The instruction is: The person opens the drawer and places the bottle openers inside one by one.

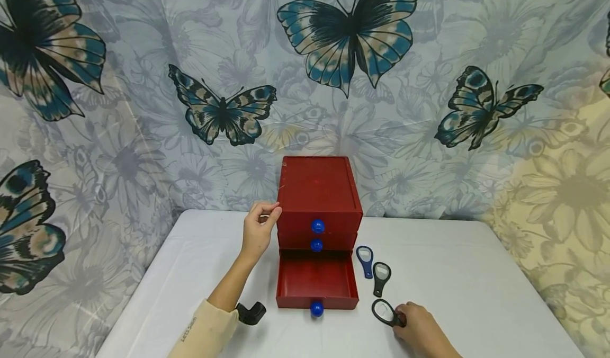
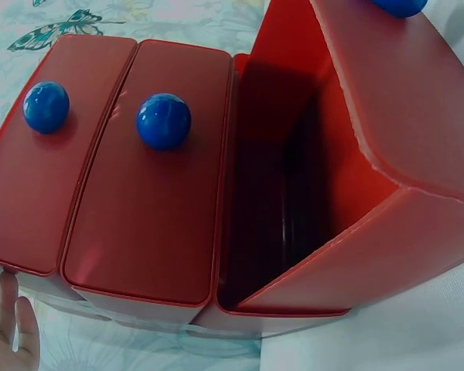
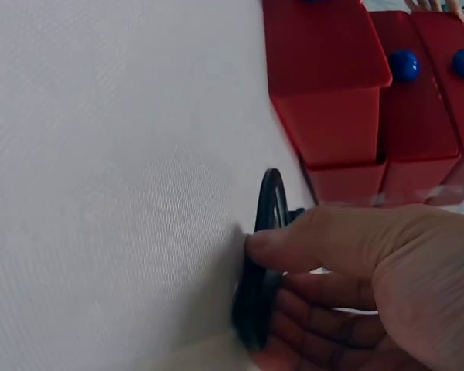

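A red three-drawer cabinet [image 1: 316, 183] with blue round knobs stands mid-table. Its bottom drawer [image 1: 316, 279] is pulled out, and the inside looks bare; the upper two are closed. My left hand [image 1: 256, 234] touches the cabinet's upper left side with its fingertips, and in the left wrist view the fingers [image 2: 6, 305] lie fairly straight against that side. To the right of the drawer, my right hand [image 1: 420, 326] pinches a black magnifying glass [image 3: 251, 297] by its handle, between thumb and fingers, low over the white table.
A blue magnifying glass [image 1: 365, 261] and a smaller black magnifying glass [image 1: 381, 278] lie to the right of the drawer. Beside my left forearm lies a black curved object [image 1: 251, 313], partly hidden by the sleeve. A butterfly-print cloth [image 1: 219, 178] hangs behind the white table [image 1: 438, 257].
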A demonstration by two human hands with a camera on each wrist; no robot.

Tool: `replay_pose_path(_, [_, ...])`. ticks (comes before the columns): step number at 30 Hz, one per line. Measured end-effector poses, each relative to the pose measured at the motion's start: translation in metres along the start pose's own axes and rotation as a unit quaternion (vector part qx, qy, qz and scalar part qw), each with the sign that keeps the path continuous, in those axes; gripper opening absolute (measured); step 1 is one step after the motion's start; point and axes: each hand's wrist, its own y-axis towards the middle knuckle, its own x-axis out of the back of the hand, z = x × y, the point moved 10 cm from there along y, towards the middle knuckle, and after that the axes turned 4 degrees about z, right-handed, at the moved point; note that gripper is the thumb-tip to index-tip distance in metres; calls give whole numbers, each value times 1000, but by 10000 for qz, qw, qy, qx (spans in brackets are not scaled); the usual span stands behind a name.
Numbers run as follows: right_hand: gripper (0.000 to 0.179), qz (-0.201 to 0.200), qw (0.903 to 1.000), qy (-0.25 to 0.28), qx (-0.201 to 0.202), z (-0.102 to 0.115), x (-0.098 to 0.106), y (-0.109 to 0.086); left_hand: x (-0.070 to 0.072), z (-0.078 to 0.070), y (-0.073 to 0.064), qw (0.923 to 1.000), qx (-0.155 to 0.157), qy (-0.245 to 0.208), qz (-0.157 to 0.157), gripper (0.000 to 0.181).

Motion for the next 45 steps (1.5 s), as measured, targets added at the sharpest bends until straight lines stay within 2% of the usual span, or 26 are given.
replay_pose_path(6, [24,44,9989,457,-118,-6,-3,0,0,1,-1,10000,8,8,0,16])
replay_pose_path(11, [22,-197,9961,857,-46,-7,2,-3,0,0,0,10000,-48,-14,-4,16])
replay_pose_path(17, [23,-484,9918,1163,217,-5,14,-6,-1,1,1,10000,-80,-16,-4,16])
replay_pose_path(23, [26,-632,9893,1311,42,-2,30,-3,-1,0,1,10000,-68,30,45,16])
replay_pose_path(30, [30,-525,9816,1835,-75,12,43,-3,0,0,2,9999,-29,31,91,17])
replay_pose_path(39, [27,-680,9743,2101,451,45,62,2,0,1,3,10000,36,-33,79,17])
replay_pose_path(45, [22,-722,9705,2054,1039,70,68,11,-2,1,2,9998,33,-141,115,17])
